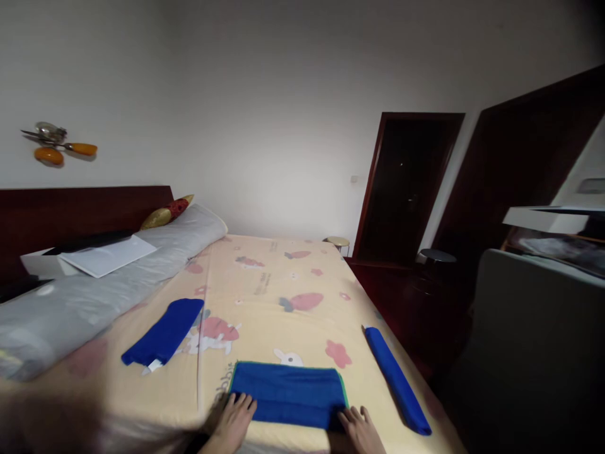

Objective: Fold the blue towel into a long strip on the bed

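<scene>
A blue towel (289,392) folded into a flat rectangle lies on the yellow patterned bedsheet (265,284) near the bed's front edge. My left hand (234,419) rests palm down at the towel's near left corner, fingers spread. At its near right corner my right hand (360,430) presses down, fingers touching the cloth. A second folded blue towel (164,333) lies further left on the sheet. A rolled blue towel (397,379) lies along the bed's right edge.
A long grey bolster (94,284) runs along the dark wooden headboard (70,211) on the left, with white sheets of paper (108,255) on it. A grey chair back (534,340) stands right of the bed. Dark doors (406,183) are beyond.
</scene>
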Available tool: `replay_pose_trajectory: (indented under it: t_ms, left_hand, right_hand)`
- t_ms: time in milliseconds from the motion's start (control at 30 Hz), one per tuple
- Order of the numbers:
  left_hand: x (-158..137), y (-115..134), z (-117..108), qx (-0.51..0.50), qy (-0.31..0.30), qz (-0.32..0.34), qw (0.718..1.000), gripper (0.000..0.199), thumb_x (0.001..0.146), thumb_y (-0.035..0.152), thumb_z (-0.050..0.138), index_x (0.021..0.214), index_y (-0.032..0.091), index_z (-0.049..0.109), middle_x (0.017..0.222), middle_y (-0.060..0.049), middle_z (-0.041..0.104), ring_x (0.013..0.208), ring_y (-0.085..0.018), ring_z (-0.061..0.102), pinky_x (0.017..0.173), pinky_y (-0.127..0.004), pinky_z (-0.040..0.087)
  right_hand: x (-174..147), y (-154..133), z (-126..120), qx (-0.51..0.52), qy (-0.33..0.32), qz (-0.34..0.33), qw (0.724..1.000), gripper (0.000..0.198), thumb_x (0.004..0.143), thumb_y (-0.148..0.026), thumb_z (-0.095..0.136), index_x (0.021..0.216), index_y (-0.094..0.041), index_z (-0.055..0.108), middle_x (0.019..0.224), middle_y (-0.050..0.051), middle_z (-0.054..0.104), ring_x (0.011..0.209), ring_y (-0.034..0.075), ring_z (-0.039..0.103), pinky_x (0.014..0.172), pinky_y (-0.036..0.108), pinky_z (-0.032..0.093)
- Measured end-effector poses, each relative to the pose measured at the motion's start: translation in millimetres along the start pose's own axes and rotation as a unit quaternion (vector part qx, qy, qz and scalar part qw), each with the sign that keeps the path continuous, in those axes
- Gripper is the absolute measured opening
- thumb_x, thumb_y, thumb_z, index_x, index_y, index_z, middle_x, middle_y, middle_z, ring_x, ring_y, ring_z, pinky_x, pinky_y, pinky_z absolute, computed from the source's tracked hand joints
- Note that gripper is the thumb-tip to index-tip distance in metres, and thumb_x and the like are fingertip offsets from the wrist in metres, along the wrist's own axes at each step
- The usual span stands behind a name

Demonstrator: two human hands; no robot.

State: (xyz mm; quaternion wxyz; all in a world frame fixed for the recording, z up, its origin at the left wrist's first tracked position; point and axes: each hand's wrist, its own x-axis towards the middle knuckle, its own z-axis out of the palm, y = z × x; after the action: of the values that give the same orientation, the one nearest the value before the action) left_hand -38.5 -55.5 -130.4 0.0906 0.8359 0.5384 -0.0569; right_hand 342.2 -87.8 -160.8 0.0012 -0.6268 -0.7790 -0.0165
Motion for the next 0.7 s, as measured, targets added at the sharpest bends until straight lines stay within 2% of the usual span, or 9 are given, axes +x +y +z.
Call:
replay_pose_trajectory:
  t_ms: [100,200,300,367,433,500,600,700]
  left_hand:
    - [-6,-15,-16,0.008,0.023,-0.029,0.999,0.057,0.080,0.007,0.033,0.133,0.020,0.051,0.139,-0.012,0.057,0.134,-0.026,0.045,0.116,-0.053,0.026]
    - [-12,-23,-31,-0.002,0.036,-0.024,0.999,0.053,0.078,0.009,0.039,0.126,0.024,0.056,0.132,-0.008,0.061,0.130,-0.023,0.048,0.115,-0.048,0.027]
    - [-14,-28,-41,-0.008,0.049,-0.030,0.998,0.052,0.079,0.004,0.032,0.114,0.024,0.064,0.126,-0.007,0.064,0.127,-0.021,0.050,0.112,-0.045,0.029]
    - [-14,-29,-47,-0.011,0.054,-0.036,0.998,0.052,0.078,0.001,0.029,0.106,0.024,0.067,0.121,-0.006,0.066,0.124,-0.020,0.052,0.111,-0.044,0.029]
    - [-14,-31,-53,-0.019,0.052,-0.043,0.998,0.048,0.075,0.003,0.035,0.102,0.025,0.068,0.116,-0.005,0.068,0.121,-0.020,0.053,0.112,-0.043,0.026]
    - [-15,-32,-57,-0.031,0.042,-0.072,0.996,0.044,0.071,0.009,0.043,0.104,0.025,0.067,0.118,-0.004,0.068,0.123,-0.021,0.052,0.113,-0.044,0.024]
    - [-19,-34,-59,-0.046,0.015,-0.128,0.991,0.041,0.068,0.019,0.049,0.106,0.023,0.066,0.117,-0.006,0.069,0.121,-0.026,0.053,0.108,-0.043,0.031]
    - [-22,-34,-58,-0.048,-0.003,-0.132,0.990,0.040,0.070,0.024,0.050,0.107,0.022,0.067,0.116,-0.006,0.070,0.118,-0.026,0.056,0.106,-0.041,0.035]
  right_hand:
    - [2,9,5,-0.043,0.033,0.004,0.999,0.046,0.078,-0.008,0.047,0.118,-0.022,0.064,0.117,0.010,0.069,0.115,0.029,0.057,0.107,0.052,0.034]
    - [3,16,8,-0.071,0.052,-0.005,0.996,0.048,0.079,-0.004,0.042,0.116,-0.022,0.065,0.117,0.009,0.070,0.113,0.027,0.059,0.104,0.050,0.037]
    - [3,21,5,-0.058,0.066,-0.032,0.996,0.047,0.078,-0.003,0.042,0.112,-0.025,0.066,0.115,0.007,0.071,0.109,0.026,0.061,0.100,0.047,0.039]
    - [4,21,-2,-0.039,0.078,-0.017,0.996,0.043,0.078,-0.004,0.042,0.105,-0.025,0.069,0.108,0.006,0.073,0.106,0.026,0.062,0.099,0.046,0.039]
    - [3,17,-12,-0.025,0.084,0.013,0.996,0.038,0.077,-0.005,0.043,0.096,-0.023,0.070,0.101,0.007,0.074,0.103,0.026,0.062,0.099,0.046,0.038]
    - [2,12,-23,-0.016,0.076,0.027,0.997,0.033,0.076,-0.007,0.044,0.093,-0.021,0.069,0.097,0.008,0.073,0.101,0.027,0.061,0.097,0.046,0.038]
    - [-1,3,-34,0.000,0.044,0.044,0.998,0.032,0.078,-0.010,0.043,0.093,-0.019,0.069,0.096,0.009,0.073,0.102,0.027,0.061,0.096,0.045,0.038]
    - [-5,-1,-39,0.008,0.016,0.058,0.998,0.036,0.075,-0.010,0.045,0.100,-0.020,0.069,0.109,0.010,0.072,0.106,0.029,0.061,0.097,0.046,0.037]
